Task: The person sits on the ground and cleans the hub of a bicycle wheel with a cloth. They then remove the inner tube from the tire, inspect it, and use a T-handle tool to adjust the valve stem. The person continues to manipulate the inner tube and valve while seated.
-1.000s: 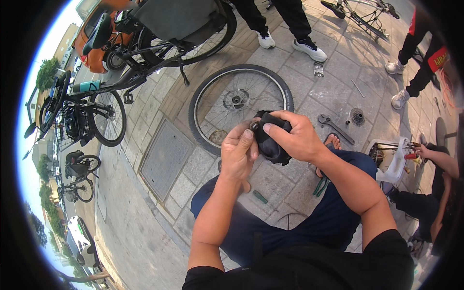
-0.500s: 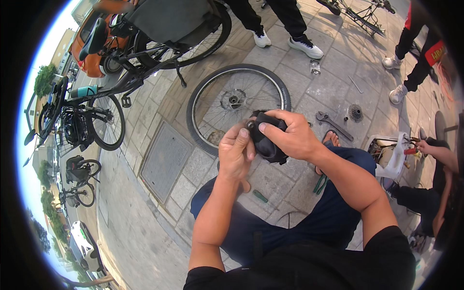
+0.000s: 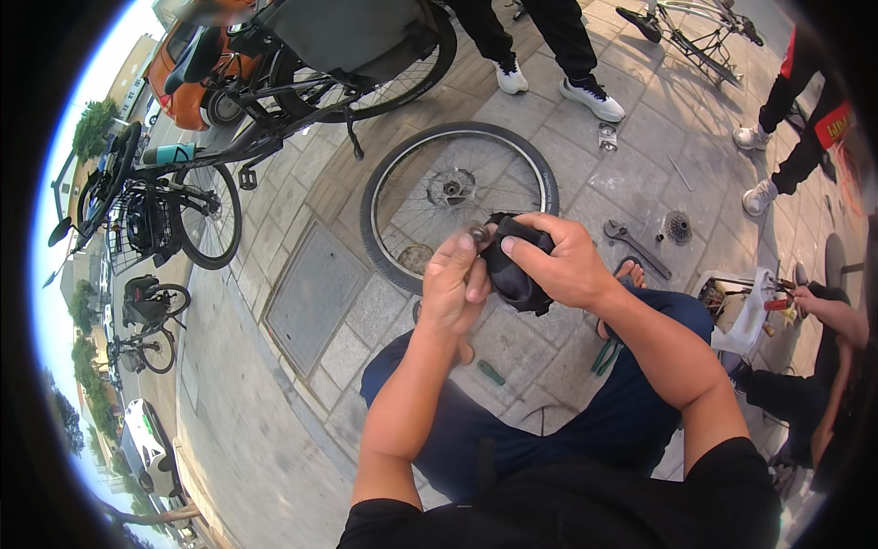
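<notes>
My right hand [image 3: 565,261] is closed round a crumpled black pouch-like thing [image 3: 519,277], its thumb pressed on top; its exact kind I cannot make out. Close beside it, my left hand [image 3: 453,279] pinches a small round metal piece [image 3: 478,234] between thumb and finger. The metal piece looks like a nut, but blur hides its detail. Both hands are held above my knees, in front of a bicycle wheel [image 3: 373,174] with a black tyre that lies flat on the paving.
An adjustable wrench [image 3: 637,249], a sprocket cassette [image 3: 677,227] and a thin metal rod [image 3: 679,170] lie to the right. A green-handled screwdriver [image 3: 491,371] lies between my legs. A dark bicycle [image 3: 302,105] stands far left. At right, another person's hand [image 3: 807,299] is over a white tool box [image 3: 732,334].
The view has shifted slightly, so the surroundings sit a little differently. My left hand with the metal piece has moved slightly against the black thing; both grips are kept.
</notes>
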`<action>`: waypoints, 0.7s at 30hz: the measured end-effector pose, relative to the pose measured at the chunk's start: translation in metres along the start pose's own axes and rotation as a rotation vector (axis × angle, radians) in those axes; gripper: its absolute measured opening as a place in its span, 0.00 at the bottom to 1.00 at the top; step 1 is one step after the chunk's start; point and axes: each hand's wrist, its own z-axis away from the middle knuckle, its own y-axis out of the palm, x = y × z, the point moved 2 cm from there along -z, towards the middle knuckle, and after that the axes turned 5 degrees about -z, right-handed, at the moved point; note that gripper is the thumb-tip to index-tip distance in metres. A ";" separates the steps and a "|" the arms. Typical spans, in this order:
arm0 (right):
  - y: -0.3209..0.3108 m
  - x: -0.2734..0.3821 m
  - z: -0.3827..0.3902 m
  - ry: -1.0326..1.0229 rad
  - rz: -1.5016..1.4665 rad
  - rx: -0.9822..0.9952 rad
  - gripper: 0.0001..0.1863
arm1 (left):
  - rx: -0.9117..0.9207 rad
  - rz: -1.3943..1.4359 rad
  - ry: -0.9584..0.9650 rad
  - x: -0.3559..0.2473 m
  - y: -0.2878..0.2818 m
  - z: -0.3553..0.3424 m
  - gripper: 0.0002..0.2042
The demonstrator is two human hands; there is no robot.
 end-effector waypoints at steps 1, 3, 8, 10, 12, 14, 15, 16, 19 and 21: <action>0.000 0.000 0.000 0.007 0.005 0.001 0.15 | -0.019 -0.005 0.006 0.001 0.001 0.000 0.15; 0.000 0.000 0.000 0.016 0.011 0.001 0.15 | -0.032 -0.011 0.009 0.001 0.003 0.000 0.15; 0.000 -0.001 0.001 0.012 0.005 0.004 0.16 | -0.022 -0.021 0.004 -0.002 0.006 0.001 0.15; 0.000 -0.002 0.001 0.036 0.003 0.001 0.16 | -0.034 -0.024 0.007 -0.002 0.007 0.002 0.15; 0.000 -0.004 0.000 0.030 0.008 -0.002 0.16 | -0.047 -0.022 0.006 -0.002 0.008 0.002 0.15; 0.000 -0.005 -0.001 0.009 0.027 -0.009 0.16 | -0.048 -0.013 0.010 -0.002 0.008 0.002 0.15; 0.000 -0.005 -0.001 0.007 0.020 -0.012 0.16 | -0.046 -0.014 0.009 -0.002 0.008 0.003 0.15; 0.000 -0.006 -0.001 0.010 0.016 -0.015 0.17 | -0.045 -0.015 0.009 -0.002 0.008 0.002 0.15; -0.001 -0.007 -0.002 0.002 0.029 -0.037 0.17 | -0.016 -0.036 0.016 -0.001 0.008 0.002 0.16; -0.001 -0.007 -0.002 0.002 0.046 -0.048 0.18 | 0.014 -0.055 0.026 -0.001 0.006 0.001 0.16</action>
